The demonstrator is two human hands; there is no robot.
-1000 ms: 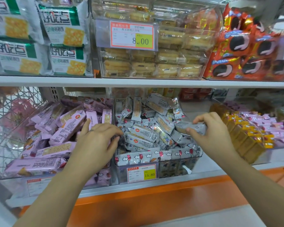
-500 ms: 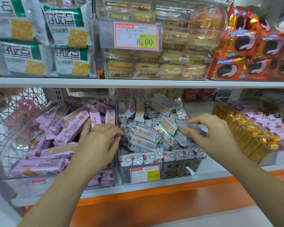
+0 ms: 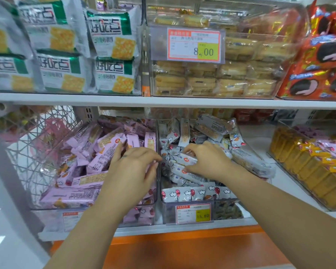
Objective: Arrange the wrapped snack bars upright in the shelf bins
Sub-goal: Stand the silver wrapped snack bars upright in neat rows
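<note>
Stocked shop shelves stand before me.
Green-and-white cracker packs (image 3: 113, 45) fill the upper left, a clear pastry box (image 3: 211, 78) with an 8.00 price tag (image 3: 194, 44) sits beside them, red cookie packs (image 3: 318, 70) at right; a wire basket (image 3: 37, 144) stands lower left.

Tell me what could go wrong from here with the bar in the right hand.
1. The right hand grips a silver bar in a loose heap; lifting it may slide the overhanging bars at the bin's right edge onto the shelf.
2. The left hand sits at the divider; purple bars could get nudged across it.
</note>
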